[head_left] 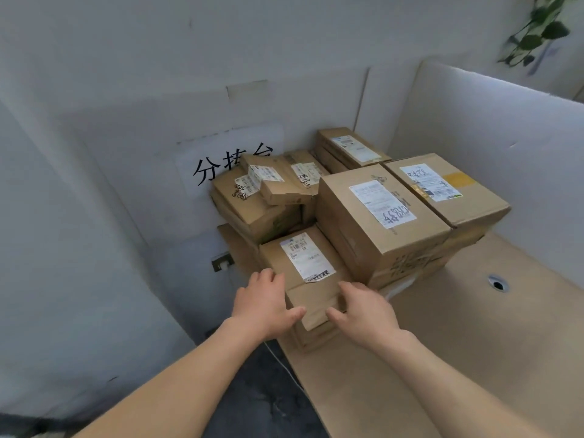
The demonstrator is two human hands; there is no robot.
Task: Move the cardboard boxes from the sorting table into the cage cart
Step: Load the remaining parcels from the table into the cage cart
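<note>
Several brown cardboard boxes with white shipping labels are piled on the sorting table against the wall. The nearest one, a small flat box, lies on another box at the table's left front corner. My left hand grips its left side, thumb on the near edge. My right hand grips its right side, thumb on the front. Right of it stands a large box, with another large box further right. The cage cart is not in view.
A white partition borders the table at the back right. Grey wall panels stand left and behind, one bearing a paper sign. A cable hole is in the tabletop at right. Dark floor and a white cable lie below left.
</note>
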